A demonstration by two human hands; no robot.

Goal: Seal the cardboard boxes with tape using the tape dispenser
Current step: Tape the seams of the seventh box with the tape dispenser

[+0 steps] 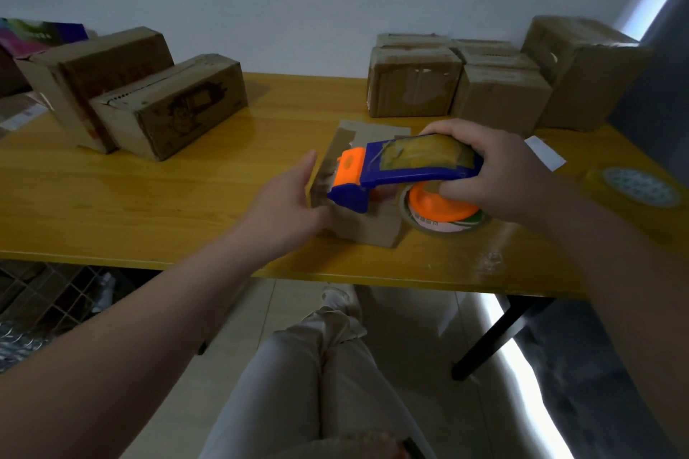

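A small cardboard box (367, 225) stands near the front edge of the yellow table (149, 205), with tape strips over its top. My right hand (496, 167) grips a blue and orange tape dispenser (402, 171) holding a roll of clear tape, and the dispenser's orange front end lies on the box's top. My left hand (287, 208) presses against the box's left side, fingers straight along it and thumb at the near face. Much of the box is hidden behind the dispenser and my hands.
Two long cardboard boxes (167, 104) lie at the back left. Several taped boxes (414, 82) are stacked at the back right. A spare tape roll (637, 186) and a white paper slip (546, 152) lie at the right. My crossed legs (317, 365) are under the table.
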